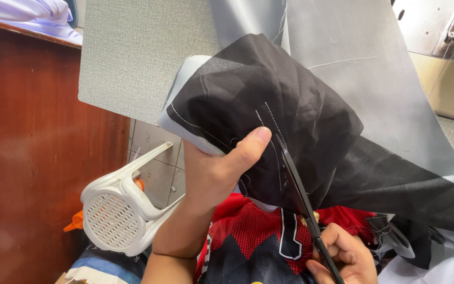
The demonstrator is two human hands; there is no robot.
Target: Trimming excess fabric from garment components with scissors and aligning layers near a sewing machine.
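My left hand (214, 171) grips a piece of black fabric (269, 100) with white stitch lines, sewn onto grey fabric (353, 58), and holds it up with the thumb pressed on the black side. My right hand (345, 257) holds black scissors (300, 194) at the lower right. Their blades point up along a white stitch line, next to my left thumb. The scissor handles are mostly hidden inside my right hand.
A white plastic stool (119, 208) lies tipped on the tiled floor at lower left, beside a dark red wooden panel (32, 147). A grey board (137, 52) stands behind the fabric. A sewing machine (442, 26) is at top right. Red and black mesh clothing (248, 236) shows below.
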